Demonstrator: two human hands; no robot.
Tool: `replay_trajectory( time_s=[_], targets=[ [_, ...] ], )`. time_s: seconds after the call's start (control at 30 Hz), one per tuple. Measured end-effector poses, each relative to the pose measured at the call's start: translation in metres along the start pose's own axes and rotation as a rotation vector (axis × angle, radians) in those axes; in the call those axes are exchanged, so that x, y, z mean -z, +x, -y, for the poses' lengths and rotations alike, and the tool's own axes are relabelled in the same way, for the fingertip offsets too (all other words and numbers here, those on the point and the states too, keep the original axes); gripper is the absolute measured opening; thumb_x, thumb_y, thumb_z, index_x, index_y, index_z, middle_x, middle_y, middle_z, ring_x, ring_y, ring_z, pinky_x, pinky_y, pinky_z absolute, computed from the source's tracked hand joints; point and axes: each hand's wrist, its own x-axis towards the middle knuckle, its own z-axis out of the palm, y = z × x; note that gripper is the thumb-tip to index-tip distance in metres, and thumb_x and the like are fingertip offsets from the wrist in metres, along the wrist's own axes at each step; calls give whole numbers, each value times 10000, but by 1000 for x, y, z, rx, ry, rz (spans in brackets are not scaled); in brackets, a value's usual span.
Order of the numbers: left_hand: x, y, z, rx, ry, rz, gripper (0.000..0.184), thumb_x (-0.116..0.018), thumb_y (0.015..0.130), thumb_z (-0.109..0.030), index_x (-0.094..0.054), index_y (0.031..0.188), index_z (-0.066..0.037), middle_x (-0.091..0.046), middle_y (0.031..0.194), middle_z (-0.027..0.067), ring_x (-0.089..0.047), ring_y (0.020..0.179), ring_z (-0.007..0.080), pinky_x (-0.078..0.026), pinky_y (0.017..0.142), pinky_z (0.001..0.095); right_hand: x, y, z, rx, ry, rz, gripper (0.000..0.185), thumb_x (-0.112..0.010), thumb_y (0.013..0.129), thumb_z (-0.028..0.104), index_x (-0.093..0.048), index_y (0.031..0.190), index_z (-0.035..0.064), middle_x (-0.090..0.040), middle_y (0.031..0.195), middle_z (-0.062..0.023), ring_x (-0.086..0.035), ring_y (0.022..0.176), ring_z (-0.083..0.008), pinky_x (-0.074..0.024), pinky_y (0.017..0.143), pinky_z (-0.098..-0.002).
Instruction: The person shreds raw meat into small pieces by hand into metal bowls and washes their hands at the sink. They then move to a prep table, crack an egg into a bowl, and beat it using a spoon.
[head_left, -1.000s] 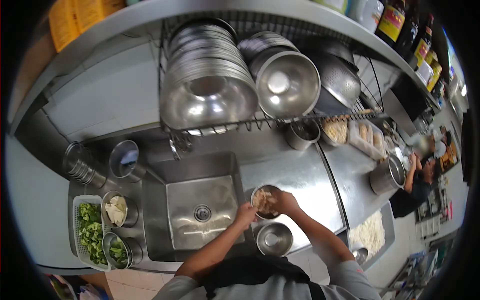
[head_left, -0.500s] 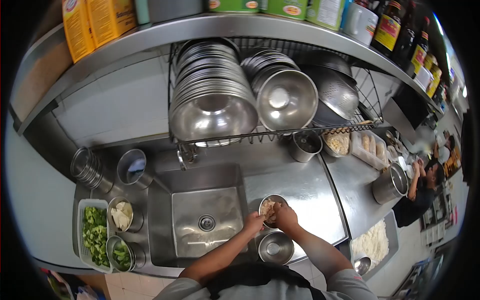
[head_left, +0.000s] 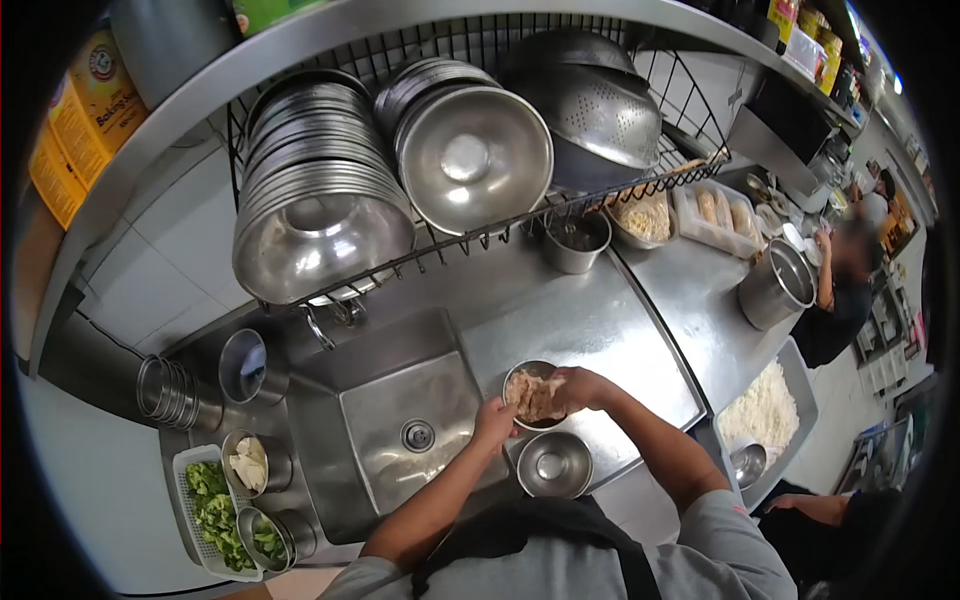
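A small steel bowl of pale pink, meat-like pieces [head_left: 532, 392] stands on the counter to the right of the sink. My left hand [head_left: 495, 424] grips the bowl's left rim, its fingers closed on it. At the right side of the same bowl, my right hand [head_left: 580, 390] reaches in over the rim with its fingers bent down among the pieces; the fingertips are hidden. Just below, nearer my body, sits an empty steel bowl [head_left: 555, 465].
Left of the sink [head_left: 415, 390] are a basket of broccoli [head_left: 215, 515] and steel pots. Stacked bowls [head_left: 325, 235] fill a wire rack above. On the right are a tub of white rice-like food [head_left: 765, 415], a tall pot [head_left: 777, 285] and two people [head_left: 840, 300].
The view has tilted and shifted. My right hand has gone from deeper in the bowl to its right side. Another person's arm now shows at the lower right.
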Motion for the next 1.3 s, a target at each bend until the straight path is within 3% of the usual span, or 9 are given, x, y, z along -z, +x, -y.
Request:
replay_trajectory(
  time_s=[0.3, 0.4, 0.53, 0.63, 0.73, 0.83, 0.9, 1.13, 1.3],
  targets=[
    [15, 22, 14, 33, 75, 108, 127, -667, 948, -192, -625, 945, -72, -637, 787, 21, -638, 627, 126, -438, 472, 248, 1, -22, 12, 68, 984, 41, 481, -715, 819, -69, -542, 1255, 40, -641, 1181, -130, -676, 1111, -300, -578, 958, -466],
    [22, 7, 14, 0, 102, 69, 169, -673, 966, -222, -625, 1018, -69, -662, 869, 37, -676, 754, 133, -460, 512, 253, -7, -42, 53, 83, 958, -120, 580, -665, 830, -91, -462, 1356, 46, -631, 1217, -128, -655, 1144, -288, -547, 987, -431],
    [43, -35, 1, -186, -17, -29, 301, -658, 1001, -340, -606, 1134, -75, -678, 1076, 65, -689, 980, 163, -522, 675, 309, -26, -67, 90, 262, 835, 17, 621, -624, 818, -110, -442, 1390, 51, -623, 1259, -128, -648, 1162, -268, -531, 993, -405],
    [46, -75, -28, -159, -384, 89, 513, -531, 1035, -523, -589, 1277, -74, -651, 1267, 98, -658, 1136, 233, -529, 893, 408, -59, -78, 107, 287, 905, 184, 621, -593, 809, -130, -461, 1392, 38, -619, 1293, -120, -627, 1202, -248, -519, 1012, -381],
    [47, -116, -71, -1, -982, 484, 723, -384, 1028, -664, -525, 1410, -66, -583, 1412, 133, -583, 1282, 297, -477, 1034, 478, -104, -82, 119, 387, 704, 152, 619, -595, 829, -126, -471, 1412, 41, -619, 1306, -111, -606, 1241, -231, -509, 1026, -369],
    [61, -130, -71, -30, -1013, 540, 799, -299, 1029, -697, -496, 1457, -53, -605, 1400, 127, -588, 1278, 299, -453, 1083, 505, -134, -95, 129, 482, 278, -59, 507, -690, 864, -31, -565, 1353, 18, -645, 1254, -102, -643, 1138, -205, -538, 959, -356],
    [68, -139, -70, -62, -953, 602, 709, -342, 1050, -634, -505, 1445, -68, -610, 1393, 124, -604, 1261, 286, -483, 1056, 503, -139, -101, 128, 586, -152, -282, 424, -763, 852, 47, -649, 1260, 16, -671, 1171, -108, -664, 970, -183, -558, 832, -331],
    [81, -143, -42, -110, -488, 690, 447, -440, 1098, -400, -509, 1421, -98, -640, 1330, 90, -670, 1138, 217, -586, 882, 408, -139, -140, 128, 559, -209, -291, 441, -803, 814, 83, -658, 1227, 25, -684, 1075, -119, -680, 935, -234, -557, 796, -343],
    [69, -158, -59, -102, -579, 780, 461, -489, 1084, -315, -444, 1490, -99, -602, 1362, 92, -632, 1185, 195, -570, 890, 383, -131, -169, 135, 531, -294, -295, 501, -831, 790, 54, -638, 1252, 34, -694, 1123, -102, -688, 960, -222, -556, 836, -350]
  ],
)
